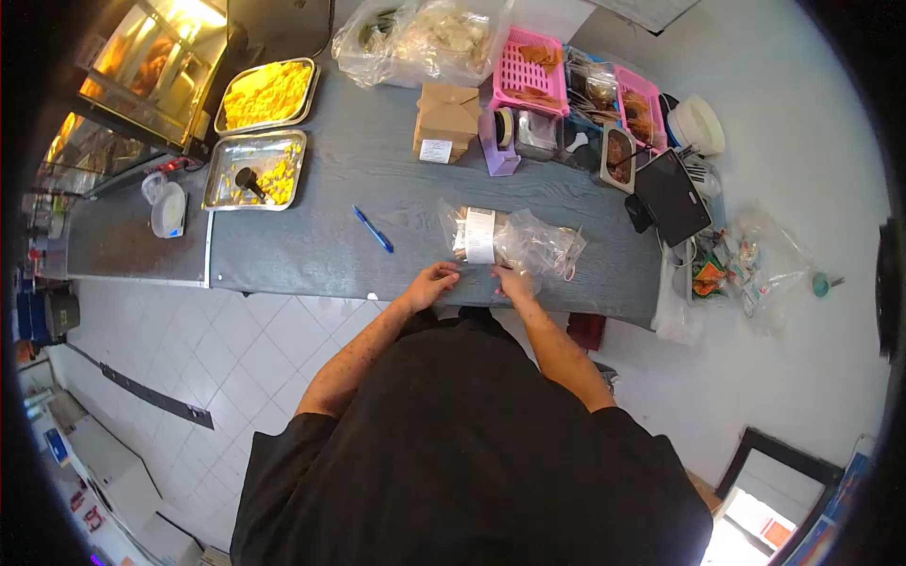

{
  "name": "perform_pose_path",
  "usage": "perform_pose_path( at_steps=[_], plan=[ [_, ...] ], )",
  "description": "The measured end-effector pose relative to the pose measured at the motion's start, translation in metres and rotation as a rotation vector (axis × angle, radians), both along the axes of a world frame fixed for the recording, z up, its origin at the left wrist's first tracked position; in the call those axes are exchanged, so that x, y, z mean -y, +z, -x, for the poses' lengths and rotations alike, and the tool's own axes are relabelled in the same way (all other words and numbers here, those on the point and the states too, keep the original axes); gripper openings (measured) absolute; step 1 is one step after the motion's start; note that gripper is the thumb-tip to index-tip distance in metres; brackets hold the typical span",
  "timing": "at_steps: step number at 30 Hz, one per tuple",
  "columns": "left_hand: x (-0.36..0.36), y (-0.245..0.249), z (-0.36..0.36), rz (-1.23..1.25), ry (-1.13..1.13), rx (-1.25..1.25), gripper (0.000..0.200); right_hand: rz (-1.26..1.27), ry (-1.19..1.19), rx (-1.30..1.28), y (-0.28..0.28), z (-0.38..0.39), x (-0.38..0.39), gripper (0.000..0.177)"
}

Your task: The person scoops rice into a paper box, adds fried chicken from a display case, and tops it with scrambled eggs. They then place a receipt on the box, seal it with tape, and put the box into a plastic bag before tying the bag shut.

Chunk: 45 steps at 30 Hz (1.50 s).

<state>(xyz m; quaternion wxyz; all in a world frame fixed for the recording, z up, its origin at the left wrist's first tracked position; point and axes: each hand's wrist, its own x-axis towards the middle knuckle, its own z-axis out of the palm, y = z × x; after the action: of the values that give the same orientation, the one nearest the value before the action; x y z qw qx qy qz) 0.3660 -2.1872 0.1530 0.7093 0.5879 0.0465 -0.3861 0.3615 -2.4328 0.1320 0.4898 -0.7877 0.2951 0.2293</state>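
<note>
A clear plastic bag (pixel 528 243) with a printed white label (pixel 479 236) lies near the counter's front edge. Thin brown pieces show through its left part, and its loose clear end spreads to the right. My right hand (pixel 512 284) is at the bag's lower edge just right of the label, thumb and fingers closed on the plastic. Left of it, my left hand (pixel 432 286) rests at the counter edge, its fingers loosely bent and apart, with nothing visible in them. A blue pen (pixel 373 229) lies on the counter further left.
A brown cardboard box (pixel 445 121) and a lilac tape dispenser (pixel 500 143) stand behind the bag. Metal trays of yellow food (pixel 268 94) sit at left beside a lit glass cabinet (pixel 156 71). Pink baskets (pixel 528 71) and a black tablet-like device (pixel 670 198) are at right.
</note>
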Motion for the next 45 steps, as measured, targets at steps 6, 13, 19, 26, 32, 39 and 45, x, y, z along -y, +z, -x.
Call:
perform_pose_path(
  at_steps=[6, 13, 19, 26, 32, 39, 45],
  plan=[
    [-0.019, -0.011, 0.002, 0.007, 0.036, 0.007, 0.04, 0.621, 0.237, 0.042, 0.073, -0.015, -0.001, 0.042],
    [-0.038, 0.012, 0.006, -0.053, 0.05, -0.072, 0.037, 0.062, 0.314, 0.42, 0.13, -0.034, 0.0, 0.065],
    [-0.041, 0.004, -0.003, -0.136, -0.104, -0.09, 0.033, 0.201, -0.056, 0.722, 0.102, -0.066, -0.028, 0.033],
    [-0.025, 0.006, -0.008, -0.07, -0.052, -0.017, 0.023, 0.243, -0.428, 0.961, 0.232, 0.016, 0.034, 0.023],
    [0.042, -0.012, 0.025, 0.071, -0.396, -0.18, 0.028, 0.924, -0.721, 1.292, 0.345, 0.208, 0.131, 0.014],
    [0.173, -0.032, 0.104, -0.094, -0.69, -0.001, 0.031, 1.436, -1.419, 1.03, 0.468, 0.53, 0.212, 0.024],
    [0.26, 0.0, 0.202, -0.114, -0.891, -0.007, 0.039, 1.87, -1.473, 0.492, 0.476, 0.835, 0.293, 0.041]
  ],
)
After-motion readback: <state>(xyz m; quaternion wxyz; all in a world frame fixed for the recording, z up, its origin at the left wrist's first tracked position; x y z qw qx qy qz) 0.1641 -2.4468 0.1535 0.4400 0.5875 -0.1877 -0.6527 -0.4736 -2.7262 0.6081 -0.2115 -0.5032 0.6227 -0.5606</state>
